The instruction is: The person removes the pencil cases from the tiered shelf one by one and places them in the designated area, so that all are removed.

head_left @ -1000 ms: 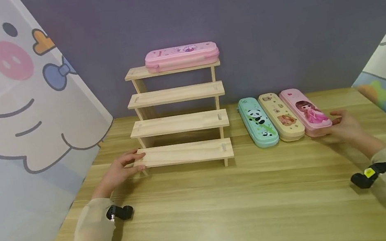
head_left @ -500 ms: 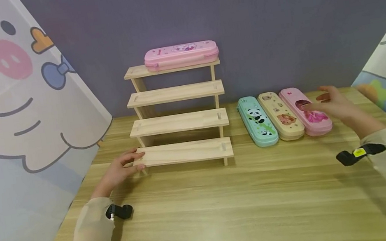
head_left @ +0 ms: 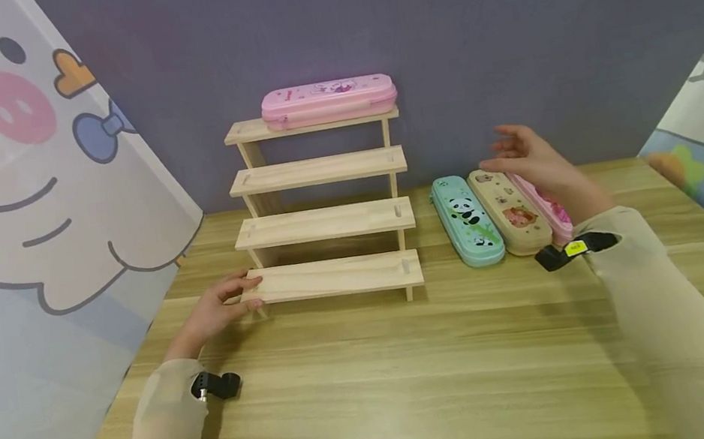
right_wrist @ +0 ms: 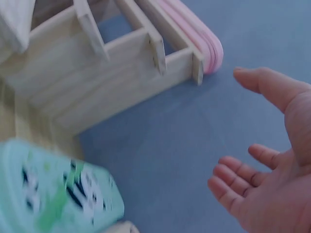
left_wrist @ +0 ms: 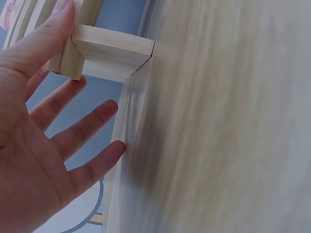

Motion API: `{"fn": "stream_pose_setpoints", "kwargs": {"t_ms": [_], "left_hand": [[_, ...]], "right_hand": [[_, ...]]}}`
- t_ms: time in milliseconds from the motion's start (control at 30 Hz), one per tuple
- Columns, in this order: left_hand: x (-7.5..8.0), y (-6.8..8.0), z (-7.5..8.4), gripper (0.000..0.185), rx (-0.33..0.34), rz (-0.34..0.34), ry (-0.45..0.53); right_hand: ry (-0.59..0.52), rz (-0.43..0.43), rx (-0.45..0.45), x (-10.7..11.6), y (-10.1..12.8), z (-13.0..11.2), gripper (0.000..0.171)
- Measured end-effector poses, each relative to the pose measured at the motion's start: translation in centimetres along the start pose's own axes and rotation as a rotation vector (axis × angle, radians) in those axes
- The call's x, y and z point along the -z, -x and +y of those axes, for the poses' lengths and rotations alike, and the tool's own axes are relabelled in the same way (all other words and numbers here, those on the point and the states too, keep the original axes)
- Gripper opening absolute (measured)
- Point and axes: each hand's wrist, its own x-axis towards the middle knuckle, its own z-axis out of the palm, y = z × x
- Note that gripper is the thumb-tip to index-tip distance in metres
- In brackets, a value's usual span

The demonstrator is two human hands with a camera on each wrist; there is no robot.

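Note:
A four-step wooden display shelf [head_left: 333,277] stands on the table. My left hand [head_left: 218,308] grips the left end of its lowest board, thumb at the front edge; in the left wrist view the other fingers [left_wrist: 87,133] spread apart. A pink pencil case [head_left: 329,101] lies along the top step. Right of the shelf lie a teal panda pencil case [head_left: 470,221], a cream one [head_left: 507,207] and a pink one [head_left: 555,216], side by side. My right hand [head_left: 534,158] hovers above the far ends of these cases, holding nothing, and partly hides the pink one.
The wood-grain table [head_left: 363,385] extends in front of the shelf. A dark grey wall panel [head_left: 502,38] rises close behind it. Printed cartoon cloths [head_left: 51,219] hang at both sides.
My right hand has let go of the right-hand pink pencil case, lifted, and moved left over the cases. My left hand stays at the shelf.

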Motion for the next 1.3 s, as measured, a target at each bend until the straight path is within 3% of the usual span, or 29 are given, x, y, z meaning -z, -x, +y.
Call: {"fn": "stream_pose_setpoints", "kwargs": {"t_ms": [267, 567, 833, 1300], "left_hand": [[-0.2, 0.7, -0.2, 0.049, 0.005, -0.005, -0.003], [-0.1, 0.4, -0.4, 0.049, -0.001, -0.008, -0.001], [-0.1, 0.3, -0.1, 0.049, 0.008, -0.002, -0.004], [-0.2, 0.2, 0.0, 0.05, 0.007, 0.001, 0.003]], "right_hand": [[-0.109, 0.007, 0.109, -3.0, -3.0, -2.0, 0.081], [-0.165, 0.121, 0.21, -5.2, -6.7, -4.9, 0.071], [-0.06, 0.133, 0.247, -6.0, -8.9, -7.1, 0.073], [0.073, 0.168, 0.17, -7.3, -11.0, -9.0, 0.078]]}}
